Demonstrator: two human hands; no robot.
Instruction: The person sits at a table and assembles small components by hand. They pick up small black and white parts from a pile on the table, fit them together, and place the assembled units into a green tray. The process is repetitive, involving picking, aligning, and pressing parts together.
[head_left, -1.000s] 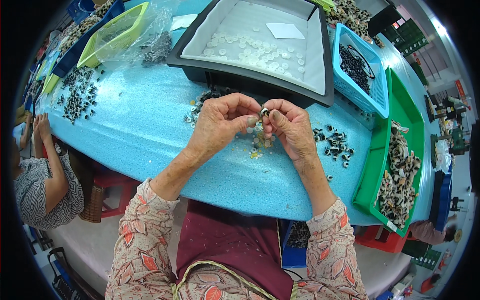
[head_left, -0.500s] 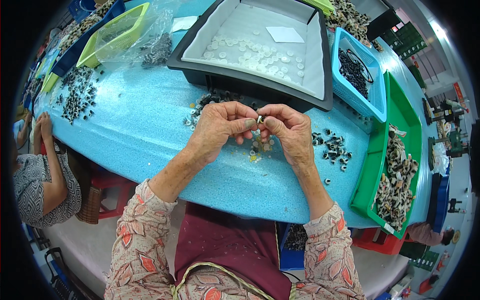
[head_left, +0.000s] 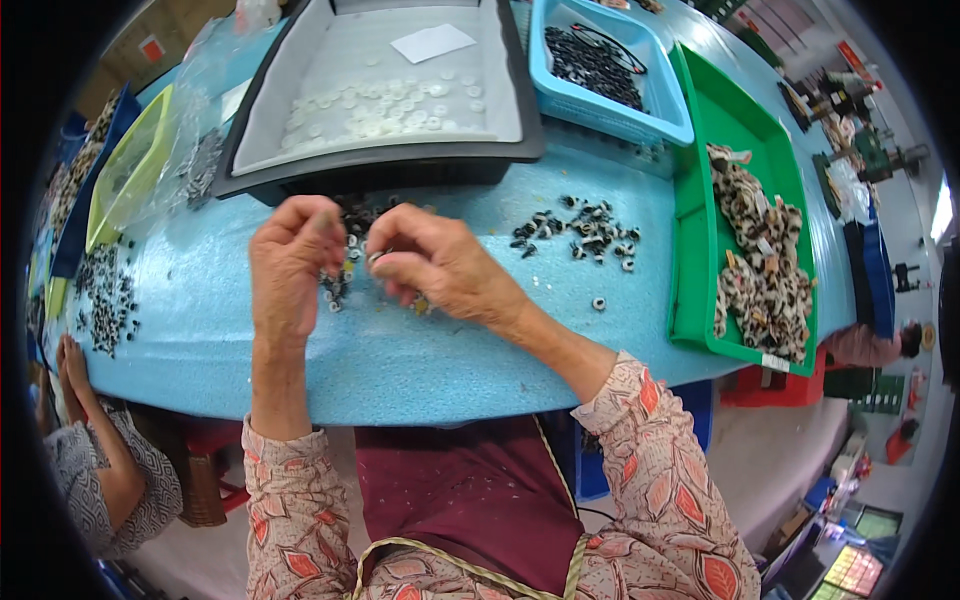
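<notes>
We saw both hands raised just above the blue foam-topped table (head_left: 420, 350), close to its near edge and a little left of its middle. The left hand (head_left: 290, 265) had its fingers curled in, thumb and forefinger pinched together near the tips; whatever it pinched was too small for us to make out. The right hand (head_left: 440, 270) faced it, fingers bent and closed on a small pale ring-shaped part (head_left: 376, 257), which sat at its fingertips in the narrow gap between the two hands. Directly under and behind the hands lay a loose heap of small black and white parts (head_left: 345, 225), on the table just in front of the dark grey tray (head_left: 520, 120).

That tray stood toward the far edge and held a scatter of white round pieces (head_left: 390, 105) and a white slip of paper (head_left: 432, 43). To its right was a light blue basket (head_left: 660, 125) with dark parts inside, and beyond that, along the right edge, a green tray (head_left: 690, 250) filled with spotted fabric pieces (head_left: 765, 260). Another scattering of black and white parts (head_left: 580, 230) lay between the hands and the green tray (well apart from the fingers). At the left edge, a second person's hand (head_left: 70, 365) rested by more parts (head_left: 105, 295).
</notes>
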